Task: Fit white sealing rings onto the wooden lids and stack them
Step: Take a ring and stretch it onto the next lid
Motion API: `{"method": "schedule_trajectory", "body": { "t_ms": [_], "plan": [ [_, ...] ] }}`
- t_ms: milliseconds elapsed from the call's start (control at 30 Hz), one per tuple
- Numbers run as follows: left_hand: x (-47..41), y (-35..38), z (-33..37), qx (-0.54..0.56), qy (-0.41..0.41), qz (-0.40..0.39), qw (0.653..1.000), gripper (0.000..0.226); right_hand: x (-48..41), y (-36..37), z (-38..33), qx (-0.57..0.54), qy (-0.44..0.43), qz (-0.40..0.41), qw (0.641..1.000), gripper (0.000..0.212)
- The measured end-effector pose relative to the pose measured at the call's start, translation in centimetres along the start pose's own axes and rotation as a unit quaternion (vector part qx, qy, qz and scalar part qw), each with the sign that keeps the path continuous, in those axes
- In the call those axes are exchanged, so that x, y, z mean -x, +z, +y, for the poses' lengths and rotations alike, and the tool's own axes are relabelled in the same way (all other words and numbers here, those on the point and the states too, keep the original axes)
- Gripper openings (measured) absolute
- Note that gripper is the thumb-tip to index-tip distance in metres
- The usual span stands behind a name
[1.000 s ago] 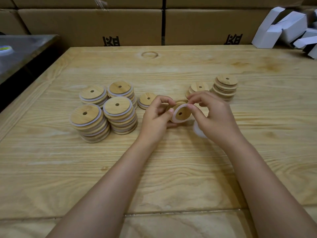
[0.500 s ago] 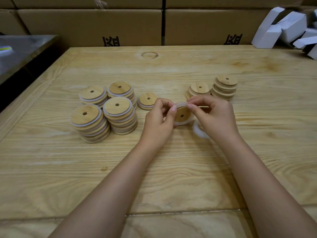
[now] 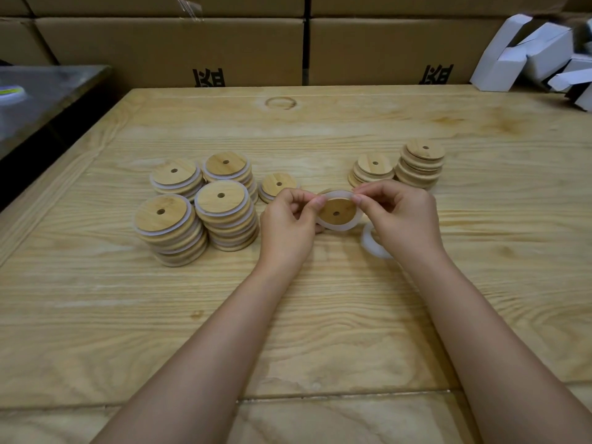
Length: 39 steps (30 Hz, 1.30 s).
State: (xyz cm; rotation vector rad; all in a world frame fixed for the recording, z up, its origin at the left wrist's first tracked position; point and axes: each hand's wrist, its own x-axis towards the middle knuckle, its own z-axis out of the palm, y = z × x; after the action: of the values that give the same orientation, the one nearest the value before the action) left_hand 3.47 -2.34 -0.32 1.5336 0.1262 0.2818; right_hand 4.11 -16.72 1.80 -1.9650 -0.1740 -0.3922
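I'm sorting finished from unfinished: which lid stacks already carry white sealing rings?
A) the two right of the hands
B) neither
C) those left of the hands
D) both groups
C: the left stacks show white rims between the lids, while the two right stacks are bare wood.

Both hands meet mid-table: left hand and right hand pinch a white ring around a wooden lid, ringed stacks toward the left edge.
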Motion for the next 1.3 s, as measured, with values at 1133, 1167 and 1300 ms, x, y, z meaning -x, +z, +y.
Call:
{"method": "schedule_trajectory", "body": {
  "t_ms": [1133,1167,1300],
  "plan": [
    [-0.18,-0.05,0.24,0.011,-0.018,-0.008,1.0,0.011,-0.28,-0.06,0.24,0.002,0.028,0.003,1.0,0.01],
    [-0.23,-0.08,0.22,0.015,-0.022,-0.007,1.0,0.01,-0.3,-0.1,0.29,-0.001,0.034,0.005,0.999,0.012],
    [-0.44,-0.14,0.05,0.006,-0.025,-0.01,1.0,0.011,-0.29,-0.04,0.4,-0.014,0.049,0.007,0.999,0.016]
  ]
}}
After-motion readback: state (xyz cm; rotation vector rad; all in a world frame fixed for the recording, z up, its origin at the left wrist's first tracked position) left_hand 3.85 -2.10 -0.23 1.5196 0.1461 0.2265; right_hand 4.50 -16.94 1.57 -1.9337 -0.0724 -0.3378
